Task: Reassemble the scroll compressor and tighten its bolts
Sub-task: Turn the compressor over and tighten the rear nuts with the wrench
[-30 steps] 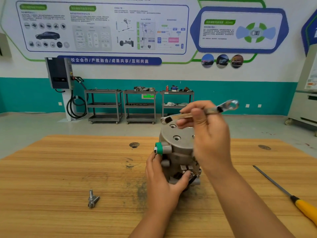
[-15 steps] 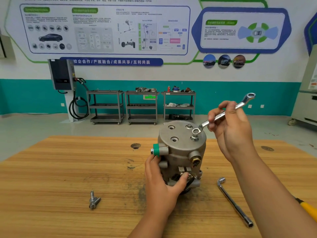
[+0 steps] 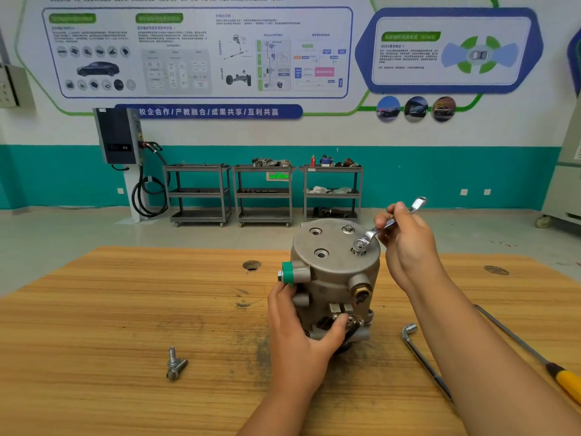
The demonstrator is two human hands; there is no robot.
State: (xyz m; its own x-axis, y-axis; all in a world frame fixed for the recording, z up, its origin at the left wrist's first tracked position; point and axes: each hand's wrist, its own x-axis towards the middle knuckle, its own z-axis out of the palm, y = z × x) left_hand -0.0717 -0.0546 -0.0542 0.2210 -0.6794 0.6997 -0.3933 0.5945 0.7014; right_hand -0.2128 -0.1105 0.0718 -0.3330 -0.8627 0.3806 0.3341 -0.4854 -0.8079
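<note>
The grey scroll compressor (image 3: 333, 272) stands upright on the wooden table (image 3: 125, 325), with a green-capped port on its left side. My left hand (image 3: 301, 335) grips its lower body from the front. My right hand (image 3: 405, 243) holds a ring wrench (image 3: 382, 229) whose ring end sits on a bolt (image 3: 359, 247) at the right of the top cover. A second bolt (image 3: 348, 229) sits farther back on the cover. Two bolt holes on the left of the cover are open.
Two loose bolts (image 3: 175, 364) lie on the table at the front left. An L-shaped socket wrench (image 3: 423, 357) lies right of the compressor, and a yellow-handled tool (image 3: 562, 380) beyond it. Shelving carts stand by the far wall.
My right hand swung the wrench from above the compressor over to its right side and set its ring end on the right-hand top bolt. My left hand kept its grip on the body.
</note>
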